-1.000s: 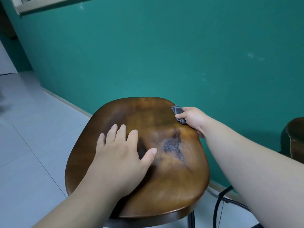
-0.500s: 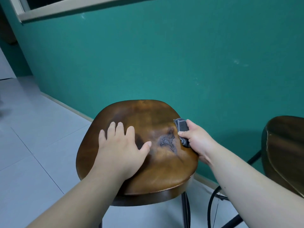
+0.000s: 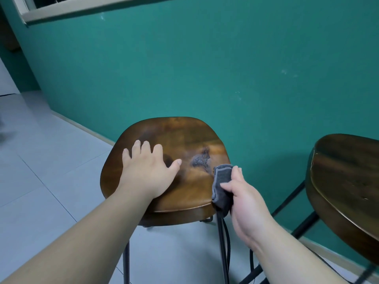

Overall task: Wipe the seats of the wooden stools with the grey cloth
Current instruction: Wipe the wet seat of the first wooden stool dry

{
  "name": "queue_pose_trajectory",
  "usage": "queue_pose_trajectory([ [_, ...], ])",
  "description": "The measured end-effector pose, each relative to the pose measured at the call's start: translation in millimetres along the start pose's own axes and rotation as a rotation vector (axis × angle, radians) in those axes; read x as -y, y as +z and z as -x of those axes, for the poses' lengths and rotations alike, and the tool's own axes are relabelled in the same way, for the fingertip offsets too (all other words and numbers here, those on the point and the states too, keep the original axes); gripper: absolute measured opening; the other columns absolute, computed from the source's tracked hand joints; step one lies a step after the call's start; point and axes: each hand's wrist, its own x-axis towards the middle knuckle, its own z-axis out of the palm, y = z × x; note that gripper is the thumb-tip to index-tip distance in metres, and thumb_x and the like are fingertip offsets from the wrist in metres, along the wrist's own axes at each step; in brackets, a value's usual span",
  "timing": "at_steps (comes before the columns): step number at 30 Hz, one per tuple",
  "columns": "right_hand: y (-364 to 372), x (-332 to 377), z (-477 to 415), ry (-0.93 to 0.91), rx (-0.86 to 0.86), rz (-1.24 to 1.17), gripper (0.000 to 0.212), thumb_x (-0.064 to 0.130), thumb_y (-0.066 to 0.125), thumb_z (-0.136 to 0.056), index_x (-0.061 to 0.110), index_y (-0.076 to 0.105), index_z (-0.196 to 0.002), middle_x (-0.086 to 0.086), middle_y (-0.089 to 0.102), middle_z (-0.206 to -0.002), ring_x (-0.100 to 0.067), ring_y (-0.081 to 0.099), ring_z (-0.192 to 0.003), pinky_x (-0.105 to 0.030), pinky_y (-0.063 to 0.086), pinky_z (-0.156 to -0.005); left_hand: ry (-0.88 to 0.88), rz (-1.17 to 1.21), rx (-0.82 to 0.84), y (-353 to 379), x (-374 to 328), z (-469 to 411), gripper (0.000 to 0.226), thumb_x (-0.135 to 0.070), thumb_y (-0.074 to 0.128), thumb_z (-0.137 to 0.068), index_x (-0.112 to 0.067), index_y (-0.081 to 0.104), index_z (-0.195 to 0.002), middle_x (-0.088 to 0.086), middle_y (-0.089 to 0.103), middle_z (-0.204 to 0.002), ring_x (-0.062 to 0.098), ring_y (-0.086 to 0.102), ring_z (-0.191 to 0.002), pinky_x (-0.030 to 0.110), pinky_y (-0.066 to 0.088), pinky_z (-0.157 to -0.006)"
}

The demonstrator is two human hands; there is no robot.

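Your right hand (image 3: 246,199) pinches the folded grey cloth (image 3: 222,189) between thumb and fingers. Compared with one second before, the cloth is no longer at the far right rim of the stool seat (image 3: 176,132); it is now at the near right corner of the seat, partly hanging over the rim. Your left hand (image 3: 147,171) stays flat on the left half of the seat, fingers spread, holding it steady. So this stroke along the right rim is, I judge, at its end; the second stool (image 3: 344,181) to the right of the seat likely comes next.
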Motion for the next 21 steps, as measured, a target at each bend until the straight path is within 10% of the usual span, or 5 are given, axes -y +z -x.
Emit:
queue_pose_trajectory([
  [5, -23, 10, 15, -0.003, -0.004, -0.163, 0.078, -0.014, 0.045, -0.082, 0.027, 0.045, -0.148, 0.008, 0.037, -0.158, -0.006, 0.038, -0.142, -0.026, 0.038, -0.104, -0.003, -0.005, -0.013, -2, 0, 4, 0.082, -0.079, 0.014, -0.089, -0.027, 0.034, -0.149, 0.006, 0.025, -0.163, 0.032, 0.013, -0.152, 0.057, 0.009, -0.123],
  [11, -53, -2, 8, -0.395, 0.144, 0.886, 0.068, 0.025, 0.074, -0.09, 0.052, 0.036, -0.141, 0.028, 0.0, -0.163, 0.002, -0.023, -0.148, -0.033, -0.004, -0.12, -0.009, -0.004, -0.012, -2, -1, 4, 0.082, -0.079, 0.015, -0.089, -0.027, 0.034, -0.149, 0.007, 0.025, -0.163, 0.032, 0.013, -0.152, 0.057, 0.009, -0.122],
  [16, -64, 2, -18, -0.826, 0.217, 1.311, 0.069, 0.058, 0.056, -0.087, 0.023, 0.049, -0.146, 0.013, 0.04, -0.156, -0.019, 0.013, -0.154, -0.049, 0.018, -0.122, -0.003, 0.005, -0.014, 0, 1, 2, 0.083, -0.079, 0.015, -0.089, -0.027, 0.034, -0.15, 0.007, 0.025, -0.163, 0.032, 0.012, -0.152, 0.058, 0.009, -0.122],
  [21, -61, 11, -31, -0.932, 0.314, 1.363, 0.072, 0.063, 0.055, -0.087, 0.017, 0.05, -0.142, 0.006, 0.052, -0.148, -0.014, 0.038, -0.144, -0.035, 0.025, -0.119, 0.01, 0.007, -0.021, 1, 0, 1, 0.083, -0.08, 0.014, -0.088, -0.027, 0.033, -0.151, 0.008, 0.022, -0.165, 0.032, 0.01, -0.153, 0.057, 0.008, -0.123],
])
